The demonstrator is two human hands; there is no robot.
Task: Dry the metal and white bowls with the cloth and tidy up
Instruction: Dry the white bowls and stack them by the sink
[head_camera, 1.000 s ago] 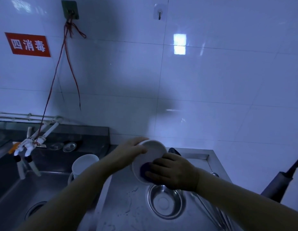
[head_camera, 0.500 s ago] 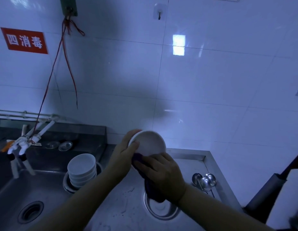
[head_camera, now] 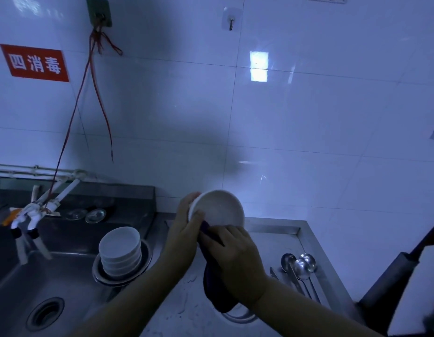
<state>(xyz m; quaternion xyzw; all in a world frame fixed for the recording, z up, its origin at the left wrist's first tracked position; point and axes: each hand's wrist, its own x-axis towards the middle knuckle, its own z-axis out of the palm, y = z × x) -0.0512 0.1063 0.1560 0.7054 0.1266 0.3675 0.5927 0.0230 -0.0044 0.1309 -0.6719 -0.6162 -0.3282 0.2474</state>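
I'm on the white bowl now, held up in front of the tiled wall, tipped on edge so its hollow faces me and slightly right. My left hand grips it by the left rim, thumb over the lip, fingers curled behind. My right hand sits just below the bowl, fingers curled on the dark cloth, pressing it against the lower rim; the rest of the cloth hangs down toward the counter. So the bowl lies up and away from the right hand, touching it. I judge the next wipe runs upward into the hollow. The metal bowl rests on the counter right under the cloth, mostly hidden. The stack of white bowls stands to the left, nearer my left hand, beside the sink.
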